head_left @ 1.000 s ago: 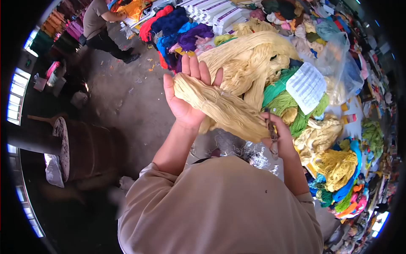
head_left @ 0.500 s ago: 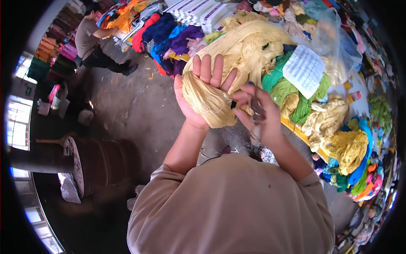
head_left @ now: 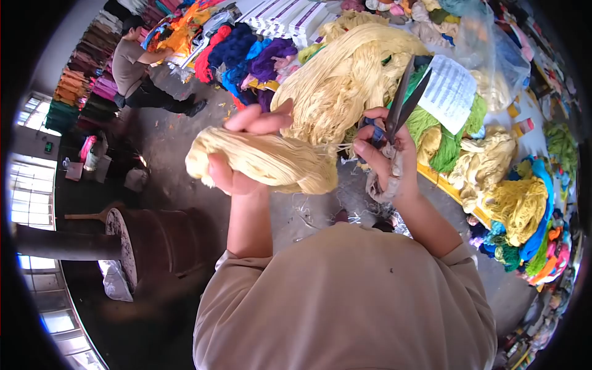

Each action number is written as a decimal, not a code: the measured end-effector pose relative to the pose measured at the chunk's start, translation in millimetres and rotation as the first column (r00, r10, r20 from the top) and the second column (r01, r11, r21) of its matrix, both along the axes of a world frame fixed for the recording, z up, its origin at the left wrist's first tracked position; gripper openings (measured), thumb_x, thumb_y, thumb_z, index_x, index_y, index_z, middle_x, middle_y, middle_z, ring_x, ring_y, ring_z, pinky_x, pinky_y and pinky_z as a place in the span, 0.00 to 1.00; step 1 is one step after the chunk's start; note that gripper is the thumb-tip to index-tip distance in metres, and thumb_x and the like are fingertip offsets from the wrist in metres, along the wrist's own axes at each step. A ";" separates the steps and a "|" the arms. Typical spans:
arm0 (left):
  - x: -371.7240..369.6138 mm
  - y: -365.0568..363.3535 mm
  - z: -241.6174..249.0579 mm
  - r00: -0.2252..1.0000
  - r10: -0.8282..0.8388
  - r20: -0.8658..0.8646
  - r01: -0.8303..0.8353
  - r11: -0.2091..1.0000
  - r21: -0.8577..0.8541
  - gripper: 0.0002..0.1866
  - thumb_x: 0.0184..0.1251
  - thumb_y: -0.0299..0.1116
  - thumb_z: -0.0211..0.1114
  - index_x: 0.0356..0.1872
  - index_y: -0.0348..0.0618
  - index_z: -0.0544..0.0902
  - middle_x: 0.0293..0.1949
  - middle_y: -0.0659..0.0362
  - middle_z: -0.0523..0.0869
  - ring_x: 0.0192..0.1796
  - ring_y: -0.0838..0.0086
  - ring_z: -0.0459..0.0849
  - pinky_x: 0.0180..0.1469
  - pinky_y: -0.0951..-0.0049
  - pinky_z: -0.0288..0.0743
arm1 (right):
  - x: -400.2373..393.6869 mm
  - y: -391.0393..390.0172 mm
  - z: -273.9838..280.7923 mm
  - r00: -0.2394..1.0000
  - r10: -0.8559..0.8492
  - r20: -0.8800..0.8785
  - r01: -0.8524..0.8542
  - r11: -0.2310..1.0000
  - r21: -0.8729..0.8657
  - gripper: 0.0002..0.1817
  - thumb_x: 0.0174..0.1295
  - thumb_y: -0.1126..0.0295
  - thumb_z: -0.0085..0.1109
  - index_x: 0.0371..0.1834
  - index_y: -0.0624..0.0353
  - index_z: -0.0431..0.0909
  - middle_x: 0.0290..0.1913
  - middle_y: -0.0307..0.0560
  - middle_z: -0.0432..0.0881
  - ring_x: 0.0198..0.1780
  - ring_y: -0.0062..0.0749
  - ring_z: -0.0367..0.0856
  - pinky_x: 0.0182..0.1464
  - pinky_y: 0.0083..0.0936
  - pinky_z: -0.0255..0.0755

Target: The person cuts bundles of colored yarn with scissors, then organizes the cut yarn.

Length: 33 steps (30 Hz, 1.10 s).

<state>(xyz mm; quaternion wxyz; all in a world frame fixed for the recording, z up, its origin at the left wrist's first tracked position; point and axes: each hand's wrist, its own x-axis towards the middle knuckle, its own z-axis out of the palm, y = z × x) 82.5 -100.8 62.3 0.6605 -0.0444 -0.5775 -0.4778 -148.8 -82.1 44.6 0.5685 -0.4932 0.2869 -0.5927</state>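
Note:
My left hand (head_left: 237, 176) is closed round a cream yarn skein (head_left: 265, 161), thumb and fingers wrapping its left part. The skein lies sideways in front of my chest. In my right hand (head_left: 394, 157) is a pair of scissors (head_left: 404, 102), dark blades pointing up and slightly apart, with cloth-wrapped handles. A few pale threads stretch from the skein's right end to the fingertips of this hand. Beyond both hands a large heap of cream yarn (head_left: 357, 68) covers the table edge.
Green yarn (head_left: 441, 151) under a written paper sheet (head_left: 449, 92) lies right of the scissors. Yellow yarn (head_left: 518, 203) sits farther right. White packs (head_left: 283, 18) are stacked at the back. A rusty barrel (head_left: 160, 240) with a pipe stands left. Another person (head_left: 132, 68) works at the far left.
My left hand has turned over and closed round the skein, moving it left. My right hand has lifted the scissors so their blades point up, and threads now stretch between the hands.

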 end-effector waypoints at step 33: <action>-46.7 -87.7 -39.2 0.870 0.343 -0.355 0.052 0.651 0.757 0.08 0.69 0.39 0.63 0.34 0.48 0.78 0.16 0.68 0.67 0.25 0.79 0.71 0.53 0.68 0.76 | -18.9 45.0 -62.6 0.799 0.563 0.213 -0.576 0.612 0.542 0.40 0.70 0.32 0.38 0.64 0.57 0.74 0.38 0.46 0.85 0.36 0.26 0.83 0.41 0.25 0.78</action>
